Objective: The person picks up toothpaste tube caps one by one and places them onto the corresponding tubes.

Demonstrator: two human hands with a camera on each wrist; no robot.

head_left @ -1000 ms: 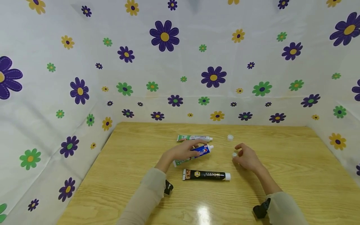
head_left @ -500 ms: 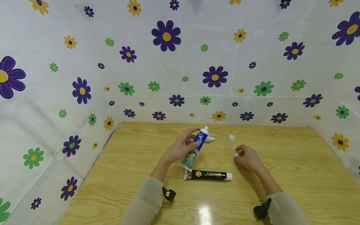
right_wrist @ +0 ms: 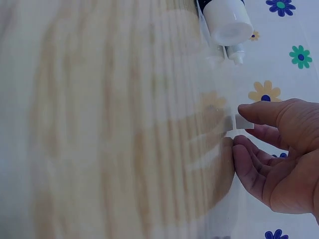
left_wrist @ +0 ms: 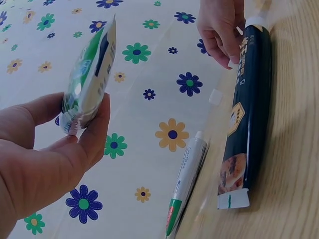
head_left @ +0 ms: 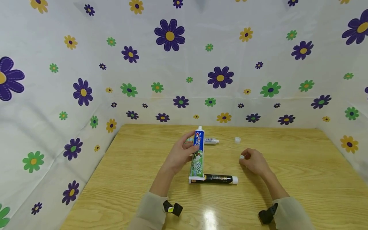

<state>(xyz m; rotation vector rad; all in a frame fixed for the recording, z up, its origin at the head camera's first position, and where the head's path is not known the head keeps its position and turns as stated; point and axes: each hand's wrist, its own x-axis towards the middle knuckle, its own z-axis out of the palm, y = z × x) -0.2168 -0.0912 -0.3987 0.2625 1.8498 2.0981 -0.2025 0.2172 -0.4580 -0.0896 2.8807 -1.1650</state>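
My left hand (head_left: 179, 153) grips a blue and green toothpaste tube (head_left: 197, 163) between thumb and fingers. It is raised almost upright, its uncapped white nozzle at the top and its flat end overlapping a black toothpaste tube (head_left: 219, 179). In the left wrist view the blue and green tube (left_wrist: 88, 74) appears edge-on above the curled fingers. At the right, my right hand (head_left: 254, 161) rests low over the table, pinching a small white cap (head_left: 241, 157) between thumb and forefinger. The right wrist view shows this cap (right_wrist: 244, 122) at the thumb tip.
Behind the raised tube lies a green and white toothpaste tube (head_left: 211, 141), uncapped and partly hidden. Another white cap (head_left: 237, 140) lies to its right. The wooden table (head_left: 302, 153) ends at a flower-patterned cloth wall (head_left: 184, 64) at the back and sides.
My left hand has lifted the blue and green tube off the table and turned it from slanted to nearly upright. The right hand has stayed in place with the cap.
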